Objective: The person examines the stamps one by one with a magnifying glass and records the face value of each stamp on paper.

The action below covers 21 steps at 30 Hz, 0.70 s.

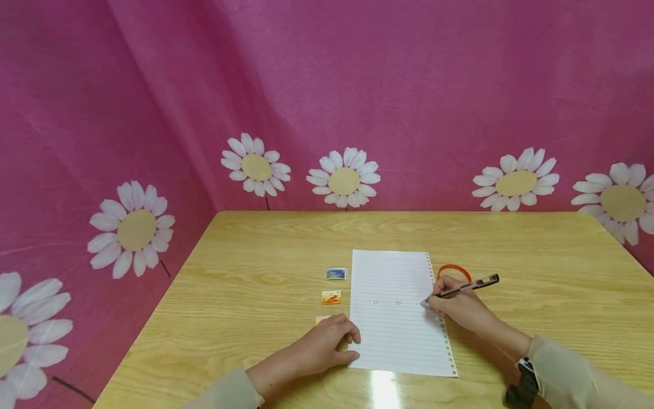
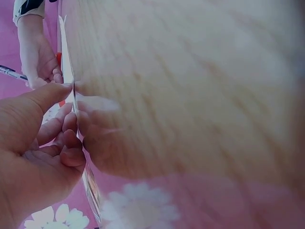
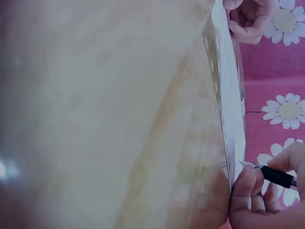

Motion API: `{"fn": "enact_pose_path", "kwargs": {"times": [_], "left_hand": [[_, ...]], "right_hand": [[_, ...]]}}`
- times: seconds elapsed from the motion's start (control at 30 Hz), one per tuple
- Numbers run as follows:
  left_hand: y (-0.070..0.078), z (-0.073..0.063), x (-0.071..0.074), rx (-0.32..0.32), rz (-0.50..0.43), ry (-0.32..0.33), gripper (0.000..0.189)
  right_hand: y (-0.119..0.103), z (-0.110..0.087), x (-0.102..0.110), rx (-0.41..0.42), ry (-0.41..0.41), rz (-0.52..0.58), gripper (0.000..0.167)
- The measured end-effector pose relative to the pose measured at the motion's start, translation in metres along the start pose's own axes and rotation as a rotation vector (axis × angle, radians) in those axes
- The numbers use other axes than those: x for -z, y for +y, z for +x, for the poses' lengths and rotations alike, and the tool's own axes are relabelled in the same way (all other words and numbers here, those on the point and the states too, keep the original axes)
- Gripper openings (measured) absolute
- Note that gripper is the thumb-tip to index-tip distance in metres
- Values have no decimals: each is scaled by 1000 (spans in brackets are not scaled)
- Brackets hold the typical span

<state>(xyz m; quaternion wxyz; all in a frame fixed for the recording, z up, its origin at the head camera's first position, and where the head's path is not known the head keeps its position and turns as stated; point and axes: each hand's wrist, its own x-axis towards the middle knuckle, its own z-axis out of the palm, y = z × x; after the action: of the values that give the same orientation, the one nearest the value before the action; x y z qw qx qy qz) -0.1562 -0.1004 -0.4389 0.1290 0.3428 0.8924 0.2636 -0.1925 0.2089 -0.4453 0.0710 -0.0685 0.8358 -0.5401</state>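
My right hand (image 1: 462,307) pinches a pen (image 1: 482,281) with a dark grip, its tip at the right side of a lined sheet of paper (image 1: 388,346). Faint handwriting runs across the sheet's middle, ending near the pen tip. My left hand (image 1: 327,343) rests at the paper's lower left edge, fingers bent and fingertips on the margin. In the left wrist view, the left thumb and fingertips (image 2: 71,155) touch down along the paper's edge. The right wrist view shows the pen's black grip (image 3: 279,177) and its metal point just above the sheet.
Left of the paper lie a blue stamp-like picture (image 1: 337,274), a yellow and red one (image 1: 331,297), and a third yellow piece (image 1: 321,319) partly hidden by my left hand. An orange-red ring (image 1: 455,267) lies behind my right hand. A pink flowered cloth (image 1: 409,102) hangs behind the wooden table (image 1: 245,307).
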Motion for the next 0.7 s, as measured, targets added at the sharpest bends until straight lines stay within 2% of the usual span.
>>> {"fn": "enact_pose_path", "kwargs": {"times": [0.3,0.53,0.7], "left_hand": [[1,-1,2,5,-3,-3,16],[0,-1,1,0,-5,-3,15],[0,-1,1,4,-7,-7,15]], "right_hand": [[0,2,-3,-27,35,-66,16],[-2,2,-3,-19,18,-121,16],[-1,2,-1,-17,-21,-91,15]]}}
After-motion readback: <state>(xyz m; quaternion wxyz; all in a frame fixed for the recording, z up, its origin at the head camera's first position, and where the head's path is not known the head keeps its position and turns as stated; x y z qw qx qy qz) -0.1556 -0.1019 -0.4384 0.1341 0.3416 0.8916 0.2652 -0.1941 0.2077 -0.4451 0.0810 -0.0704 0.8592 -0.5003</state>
